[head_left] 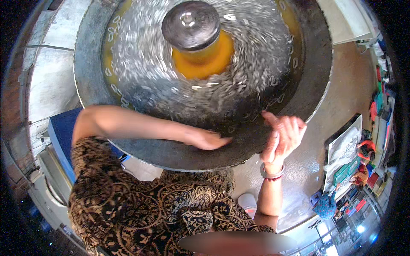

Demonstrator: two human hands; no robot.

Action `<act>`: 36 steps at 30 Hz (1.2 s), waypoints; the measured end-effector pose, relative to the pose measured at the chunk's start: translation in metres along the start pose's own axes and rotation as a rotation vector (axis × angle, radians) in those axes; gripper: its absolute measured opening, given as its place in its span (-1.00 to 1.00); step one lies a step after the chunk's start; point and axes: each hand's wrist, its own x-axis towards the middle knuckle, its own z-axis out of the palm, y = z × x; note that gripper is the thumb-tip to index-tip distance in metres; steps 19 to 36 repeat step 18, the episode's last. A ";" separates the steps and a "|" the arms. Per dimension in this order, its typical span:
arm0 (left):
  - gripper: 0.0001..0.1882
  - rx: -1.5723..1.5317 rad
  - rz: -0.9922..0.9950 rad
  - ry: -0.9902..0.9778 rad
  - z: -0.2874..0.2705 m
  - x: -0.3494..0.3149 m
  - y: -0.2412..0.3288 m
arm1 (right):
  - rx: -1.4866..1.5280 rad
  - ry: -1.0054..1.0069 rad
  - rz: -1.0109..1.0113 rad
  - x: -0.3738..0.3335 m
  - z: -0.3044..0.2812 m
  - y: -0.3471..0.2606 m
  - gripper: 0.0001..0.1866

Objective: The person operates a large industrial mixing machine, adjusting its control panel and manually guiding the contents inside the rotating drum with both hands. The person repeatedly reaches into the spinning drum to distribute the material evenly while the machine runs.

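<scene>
My left hand [205, 139] lies flat, grip empty, on the one round pan [171, 153]; my right hand [284, 136] hovers open-fingered; rings blur uncountably.

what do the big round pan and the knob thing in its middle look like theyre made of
The big round pan looks like dark grey metal, dull and worn, with a thin pale rim. The knob seems to have a dark metal cap with a central bolt, over an orange-stained base. The left hand rests on the pan; the right hand hovers open at its edge.
</scene>
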 end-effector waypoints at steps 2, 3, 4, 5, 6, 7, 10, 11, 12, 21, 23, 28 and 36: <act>-0.36 -0.058 0.274 0.141 -0.016 0.028 0.004 | 0.002 0.017 -0.016 -0.001 0.003 -0.002 -0.70; -0.37 -0.234 0.278 0.162 -0.027 0.046 0.011 | 0.006 0.019 -0.019 -0.001 0.005 -0.003 -0.70; -0.37 -0.583 0.277 0.212 -0.040 0.065 0.020 | -0.003 0.027 -0.032 -0.002 0.007 -0.004 -0.71; -0.38 -1.075 0.147 0.191 -0.066 0.088 0.036 | -0.002 0.033 -0.040 -0.001 0.009 -0.005 -0.72; -0.38 -1.141 0.238 0.438 -0.086 0.102 0.045 | 0.012 0.034 -0.041 -0.001 0.010 -0.005 -0.72; -0.40 -1.291 0.428 0.512 -0.116 0.111 0.053 | 0.001 0.032 -0.041 -0.001 0.008 -0.006 -0.73; -0.45 -1.487 0.553 1.098 -0.180 0.124 0.070 | 0.015 0.016 -0.012 -0.003 0.009 -0.009 -0.76; -0.44 -1.465 0.662 1.237 -0.193 0.127 0.075 | 0.012 0.032 -0.019 -0.003 0.009 -0.011 -0.76; -0.42 -1.330 0.647 1.191 -0.202 0.131 0.076 | 0.013 0.036 -0.021 -0.002 0.009 -0.012 -0.76; -0.25 -0.498 0.467 1.268 -0.203 0.198 0.071 | 0.019 0.020 -0.027 -0.004 0.007 -0.016 -0.77; -0.25 -0.498 0.467 1.268 -0.203 0.198 0.071 | 0.019 0.020 -0.027 -0.004 0.007 -0.016 -0.77; -0.25 -0.498 0.467 1.268 -0.203 0.198 0.071 | 0.019 0.020 -0.027 -0.004 0.007 -0.016 -0.77; -0.25 -0.498 0.467 1.268 -0.203 0.198 0.071 | 0.019 0.020 -0.027 -0.004 0.007 -0.016 -0.77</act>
